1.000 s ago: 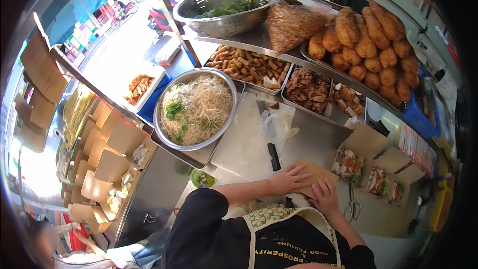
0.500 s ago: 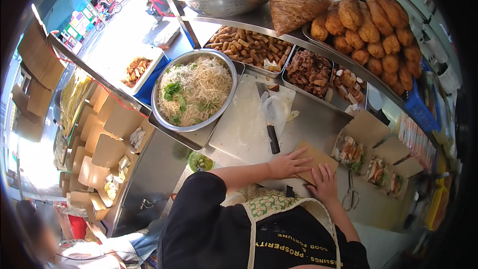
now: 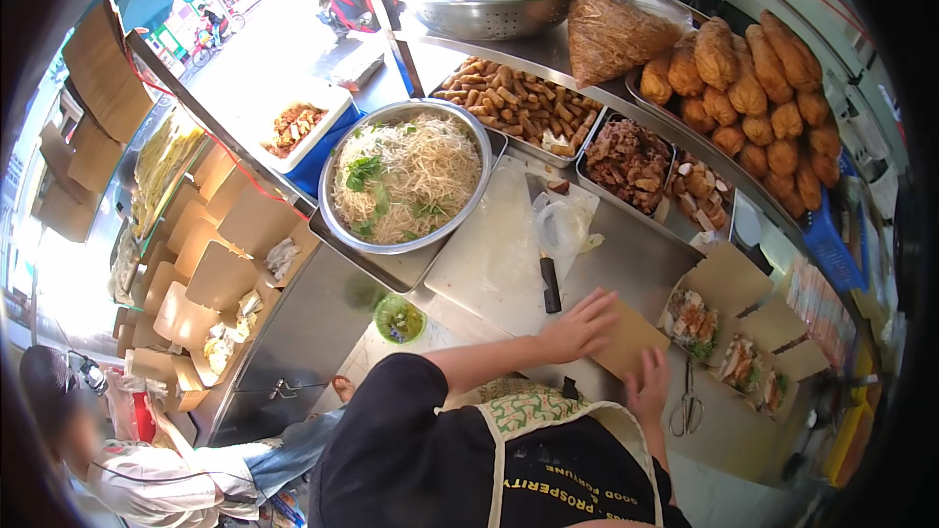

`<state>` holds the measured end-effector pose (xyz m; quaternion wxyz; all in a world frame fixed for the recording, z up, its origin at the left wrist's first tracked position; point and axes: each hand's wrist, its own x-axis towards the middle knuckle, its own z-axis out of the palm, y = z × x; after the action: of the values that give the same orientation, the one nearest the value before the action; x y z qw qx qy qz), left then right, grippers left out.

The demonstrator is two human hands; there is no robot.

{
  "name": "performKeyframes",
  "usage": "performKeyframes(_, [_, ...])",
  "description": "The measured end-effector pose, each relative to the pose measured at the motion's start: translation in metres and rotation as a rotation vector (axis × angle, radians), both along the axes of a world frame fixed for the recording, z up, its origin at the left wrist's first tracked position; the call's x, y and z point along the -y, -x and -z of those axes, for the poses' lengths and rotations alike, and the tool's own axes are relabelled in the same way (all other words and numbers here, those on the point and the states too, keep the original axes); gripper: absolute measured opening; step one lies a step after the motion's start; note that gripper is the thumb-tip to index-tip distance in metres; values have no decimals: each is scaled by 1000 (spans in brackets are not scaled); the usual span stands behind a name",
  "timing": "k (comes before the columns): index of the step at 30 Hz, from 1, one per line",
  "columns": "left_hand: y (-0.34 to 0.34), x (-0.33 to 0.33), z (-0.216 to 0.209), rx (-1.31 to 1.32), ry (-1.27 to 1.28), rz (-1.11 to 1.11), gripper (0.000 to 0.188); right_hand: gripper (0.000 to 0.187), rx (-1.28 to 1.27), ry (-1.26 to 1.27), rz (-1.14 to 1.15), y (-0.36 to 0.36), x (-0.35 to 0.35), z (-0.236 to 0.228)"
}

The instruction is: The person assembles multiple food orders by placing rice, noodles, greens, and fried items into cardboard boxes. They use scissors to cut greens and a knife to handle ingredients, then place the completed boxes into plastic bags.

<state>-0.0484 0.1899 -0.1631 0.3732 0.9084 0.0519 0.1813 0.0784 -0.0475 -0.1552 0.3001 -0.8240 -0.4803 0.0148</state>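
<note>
A closed brown cardboard food box (image 3: 631, 340) lies on the steel counter in front of me. My left hand (image 3: 582, 326) is by its left edge, fingers stretched out, holding nothing. My right hand (image 3: 648, 389) is at the near right corner, its fingers apart; whether they touch the box I cannot tell. Two open boxes stand right of it: one box (image 3: 691, 325) has sliced meat over greens, and the other (image 3: 753, 362) has similar food. Beyond my left hand a black-handled knife (image 3: 550, 284) lies on the white cutting board (image 3: 489, 259), partly under a clear plastic bag or glove (image 3: 556, 225).
Scissors (image 3: 688, 411) lie right of my right hand. Farther off are a bowl of bean sprouts (image 3: 406, 181), trays of cut rolls (image 3: 518, 108) and dark meat (image 3: 626, 161), and piled fried pieces (image 3: 743, 88). Open boxes (image 3: 220, 274) line the left; a person (image 3: 166, 479) is lower left.
My left hand has drawn back left across the box, uncovering more of its lid. My right hand has eased nearer to me with its fingers spread. The whole view has shifted slightly.
</note>
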Motion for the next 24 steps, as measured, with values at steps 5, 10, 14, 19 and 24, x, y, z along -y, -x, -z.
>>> performKeyframes(5, [-18,17,25,31,854,-316,51,48,-792,-403,515,8,-9,23])
performKeyframes(10, [-19,20,42,-7,847,-331,52,43,-966,-590,526,10,-24,33])
performKeyframes(14, [-20,22,50,36,826,-350,54,41,-962,-598,567,12,-31,31])
performKeyframes(19, [-19,28,57,61,839,-421,53,38,-1016,-727,657,15,-37,38])
performKeyframes(24, [-18,21,47,-14,975,-379,50,37,-1085,-717,808,14,-47,38])
